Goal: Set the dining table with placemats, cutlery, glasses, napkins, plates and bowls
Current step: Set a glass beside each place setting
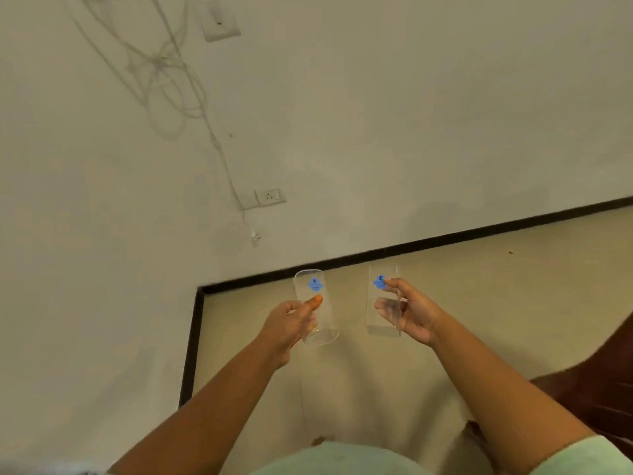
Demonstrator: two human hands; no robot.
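Supporting surface: beige floor (445, 286), extending below and beyond the fingers (402, 286). A black skirting strip (411, 243) bounds it beyond the fingertips. One small dark speck (510, 252) lies on it, well right of the fingers. Dark wooden furniture (599, 389) stands on it, right of the fingers and nearer the person.

Two clear blue-stickered glasses (317, 308) (383, 301), upright, side by side, held aloft.

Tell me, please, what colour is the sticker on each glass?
Blue, on both the left glass and right glass; head view.
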